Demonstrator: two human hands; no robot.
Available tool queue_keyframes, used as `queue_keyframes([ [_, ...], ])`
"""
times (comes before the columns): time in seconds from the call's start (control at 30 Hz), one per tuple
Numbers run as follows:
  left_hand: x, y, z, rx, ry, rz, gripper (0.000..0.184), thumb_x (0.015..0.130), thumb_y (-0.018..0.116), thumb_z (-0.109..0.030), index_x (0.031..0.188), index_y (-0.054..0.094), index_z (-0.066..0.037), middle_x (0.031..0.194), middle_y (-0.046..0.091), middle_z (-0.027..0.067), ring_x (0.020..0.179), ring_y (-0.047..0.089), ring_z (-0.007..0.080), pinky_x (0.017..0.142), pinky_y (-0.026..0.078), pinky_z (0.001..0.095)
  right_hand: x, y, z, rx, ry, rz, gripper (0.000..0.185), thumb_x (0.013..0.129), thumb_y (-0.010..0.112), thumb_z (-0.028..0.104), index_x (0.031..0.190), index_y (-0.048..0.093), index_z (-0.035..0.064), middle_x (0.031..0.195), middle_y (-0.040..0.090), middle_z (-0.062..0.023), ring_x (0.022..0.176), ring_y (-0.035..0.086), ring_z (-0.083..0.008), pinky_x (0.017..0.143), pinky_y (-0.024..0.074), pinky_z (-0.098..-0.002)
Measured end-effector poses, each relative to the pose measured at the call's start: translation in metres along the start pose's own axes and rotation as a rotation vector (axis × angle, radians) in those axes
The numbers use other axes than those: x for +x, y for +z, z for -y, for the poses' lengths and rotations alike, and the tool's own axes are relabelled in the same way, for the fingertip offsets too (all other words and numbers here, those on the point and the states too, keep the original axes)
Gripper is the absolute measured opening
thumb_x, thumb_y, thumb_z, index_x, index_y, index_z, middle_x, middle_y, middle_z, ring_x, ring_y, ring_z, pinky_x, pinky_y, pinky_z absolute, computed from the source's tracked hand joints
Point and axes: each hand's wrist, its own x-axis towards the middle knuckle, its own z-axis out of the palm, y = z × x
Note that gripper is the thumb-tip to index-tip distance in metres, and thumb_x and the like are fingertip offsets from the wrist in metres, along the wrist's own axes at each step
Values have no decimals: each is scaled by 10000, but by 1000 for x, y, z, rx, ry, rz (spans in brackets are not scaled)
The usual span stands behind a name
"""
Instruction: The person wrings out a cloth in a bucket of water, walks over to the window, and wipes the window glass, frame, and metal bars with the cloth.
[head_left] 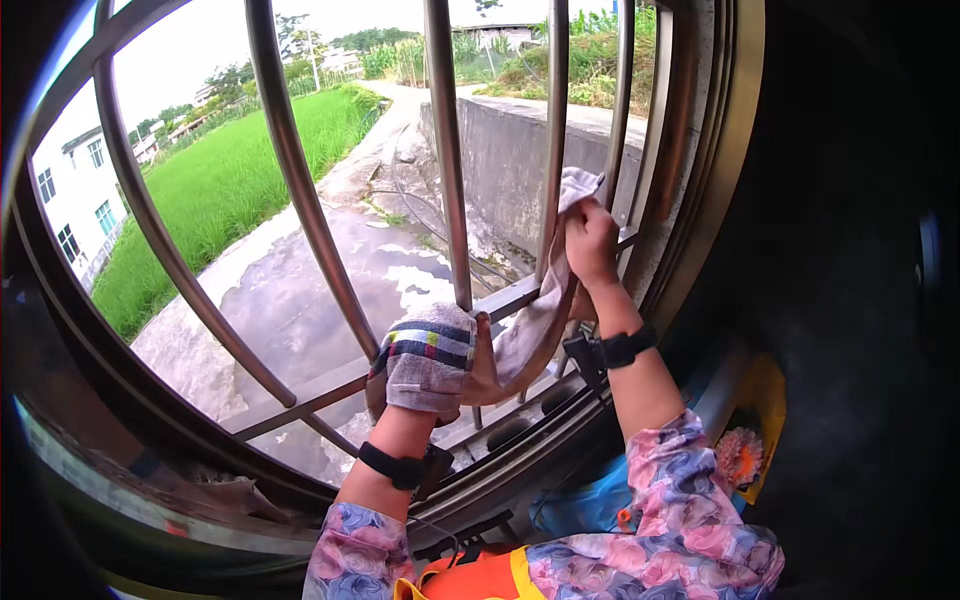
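Note:
A greyish towel (530, 340) with a dark, white and yellow-green striped end stretches between my two hands at the metal window bars. Its striped part covers my left hand (412, 418), which makes a rounded, closed shape at the lower crossbar; the fingers are hidden under the cloth. Higher up on the right, my right hand (592, 245) is closed on the towel's other end beside an upright bar (556, 130). A whitish tip of cloth sticks out above that fist. The towel sags between the hands and passes by the crossbar (508, 298).
Several upright bars and a crossbar fill the window frame (690, 220). Outside are wet concrete (300, 270), a grey wall (500, 160) and a green field (240, 170). Below right lie a blue bag-like item (590, 495) and a pink fluffy thing (740, 455).

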Motion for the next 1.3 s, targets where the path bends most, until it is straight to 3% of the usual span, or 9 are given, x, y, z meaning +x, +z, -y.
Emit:
queue_keyframes([
  [0.1, -2, -1, 5, -15, 84, 13, 195, 698, 578, -245, 756, 597, -59, 745, 569, 139, 746, 586, 292, 641, 464, 378, 29, 37, -54, 417, 93, 514, 216, 801, 541, 199, 899, 596, 15, 757, 585, -220, 730, 607, -277, 633, 446, -339],
  [0.17, -2, 3, 5, -17, 84, -4, 235, 621, 644, -247, 756, 597, -61, 753, 566, 134, 754, 582, 294, 650, 466, 372, 22, 29, -57, -294, -19, 919, 242, 773, 568, 240, 850, 605, 13, 791, 587, -227, 759, 577, -354, 668, 441, -373],
  [0.23, -3, 3, 4, -17, 45, -27, 284, 561, 689, -246, 756, 596, -62, 757, 565, 129, 756, 580, 295, 655, 468, 367, 15, 17, -40, -233, 77, 664, 246, 775, 567, 241, 870, 603, 16, 816, 595, -213, 778, 563, -371, 684, 451, -366],
  [0.3, -6, -4, 5, -31, 124, -54, 205, 787, 488, -233, 728, 613, -81, 700, 577, 122, 695, 592, 267, 585, 450, 368, -8, -12, -13, 130, 142, 284, 177, 815, 542, 150, 851, 612, -8, 738, 629, -140, 689, 618, -218, 624, 469, -302],
  [0.4, -2, 5, 5, -33, 87, -45, 202, 737, 544, -252, 753, 603, -60, 726, 571, 132, 717, 590, 281, 614, 460, 371, -51, -61, 73, 450, 209, 39, 160, 864, 515, 128, 881, 603, -5, 720, 568, 15, 623, 453, -21, 549, 370, -169],
  [0.63, -7, 6, 8, 17, 127, -112, 197, 712, 563, -247, 774, 589, -62, 742, 568, 129, 734, 590, 284, 629, 464, 362, -91, -116, 200, 1690, -275, 966, 135, 793, 594, 46, 919, 603, -3, 756, 546, -152, 614, 523, -236, 604, 409, -350],
  [0.73, -5, 9, 7, -69, 130, -135, 199, 806, 469, -230, 778, 596, -79, 739, 578, 122, 708, 585, 276, 601, 446, 373, -99, -107, 232, 1660, -321, 694, 96, 736, 656, 97, 810, 670, 37, 637, 494, -9, 478, 409, -117, 443, 276, -260],
  [0.97, -3, -1, 4, -34, 87, -33, 195, 689, 575, -233, 787, 582, -65, 751, 558, 130, 744, 582, 291, 631, 460, 364, -106, -104, 230, 1731, -306, 668, 105, 782, 630, 113, 849, 669, 42, 646, 523, -7, 484, 426, -115, 438, 280, -257],
  [1.3, -4, -5, 2, -12, 108, -61, 261, 828, 446, -268, 752, 605, -76, 720, 582, 130, 678, 589, 279, 577, 447, 371, -118, -103, 223, 1828, -216, 676, 271, 881, 519, 266, 869, 667, 38, 661, 549, -10, 490, 436, -121, 447, 306, -263],
])
